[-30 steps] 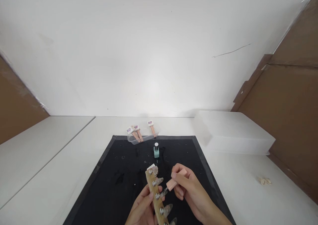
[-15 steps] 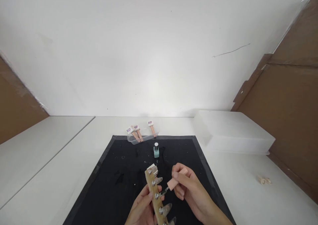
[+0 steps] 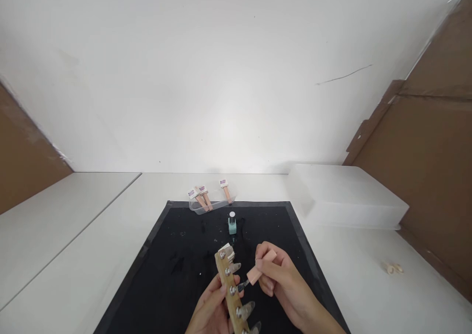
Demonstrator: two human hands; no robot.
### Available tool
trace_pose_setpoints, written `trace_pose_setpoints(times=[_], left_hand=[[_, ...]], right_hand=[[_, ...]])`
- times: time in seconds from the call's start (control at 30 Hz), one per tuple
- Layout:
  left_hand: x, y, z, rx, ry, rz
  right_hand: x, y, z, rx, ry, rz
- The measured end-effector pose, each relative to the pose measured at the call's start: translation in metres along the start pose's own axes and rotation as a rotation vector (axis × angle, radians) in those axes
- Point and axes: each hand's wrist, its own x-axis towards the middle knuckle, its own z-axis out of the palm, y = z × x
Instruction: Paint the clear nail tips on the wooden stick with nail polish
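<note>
My left hand (image 3: pixel 214 307) is wrapped round a wooden nail-tip stand (image 3: pixel 231 294), tilted with its top end away from me. Clear false nails (image 3: pixel 246 310) stick out to the right from metal studs along the strip. Between the fingers of my right hand (image 3: pixel 278 280) is a peach-coloured nail polish brush cap (image 3: pixel 262 266). Its dark brush (image 3: pixel 243 285) touches the middle false nail, which looks dark along its length. Partly hidden behind the top of the stand is a small white object (image 3: pixel 225 248); I cannot make out what it is.
A teal nail polish bottle (image 3: pixel 232 224) stands upright on the black mat (image 3: pixel 184 255). Behind it, a clear tray (image 3: pixel 216 204) holds peach-capped bottles (image 3: pixel 226 191). A white box (image 3: pixel 354 196) sits at right, with small beige rings (image 3: pixel 393 268) in front of it.
The brush in my right hand has shifted slightly down and left along the middle false nail, which looks darker now. My left hand and the stand stay in place.
</note>
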Motion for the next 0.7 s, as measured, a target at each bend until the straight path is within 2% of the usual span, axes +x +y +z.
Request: trace_pose_setpoints(times=[0.43, 0.7], left_hand=[[-0.0002, 0.0, 0.0004, -0.006, -0.029, 0.007], [-0.0028, 0.0018, 0.003, -0.003, 0.008, -0.008]], right_hand=[[-0.0023, 0.0007, 0.0001, -0.024, 0.058, -0.027], [-0.0022, -0.0031, 0.0035, -0.027, 0.115, -0.03]])
